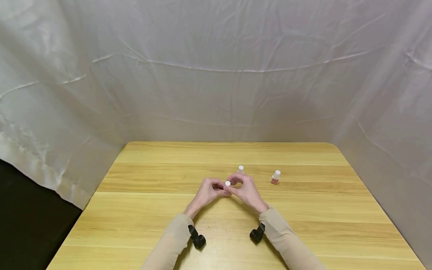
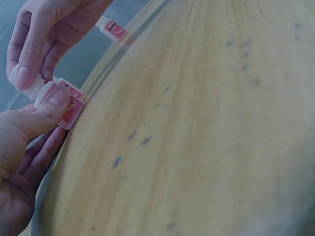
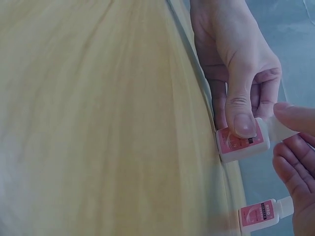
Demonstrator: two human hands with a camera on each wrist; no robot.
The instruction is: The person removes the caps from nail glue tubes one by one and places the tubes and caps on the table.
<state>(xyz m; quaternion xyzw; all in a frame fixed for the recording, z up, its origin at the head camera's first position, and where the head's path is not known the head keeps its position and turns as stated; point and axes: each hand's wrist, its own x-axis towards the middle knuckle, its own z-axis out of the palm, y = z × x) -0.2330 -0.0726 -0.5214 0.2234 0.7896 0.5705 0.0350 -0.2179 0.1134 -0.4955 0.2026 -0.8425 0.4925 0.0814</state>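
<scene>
A small white bottle (image 3: 246,145) with a pink label stands between both hands over the middle of the table. My left hand (image 1: 210,191) grips its body, thumb (image 3: 244,125) pressed against the label. On its white cap (image 1: 227,183) my right hand (image 1: 248,192) has thumb and fingers pinched. A second bottle (image 1: 241,168) of the same sort stands just behind the right hand, which partly covers it. Farther right is a third bottle (image 1: 275,177), upright with its white cap on and its pink label showing.
The wooden table (image 1: 152,210) has rounded far corners. Pale fabric sheeting (image 1: 229,93) hangs behind it and along both sides. A black area (image 1: 27,213) lies beyond the left edge. Each sleeved wrist carries a small black camera (image 1: 199,241).
</scene>
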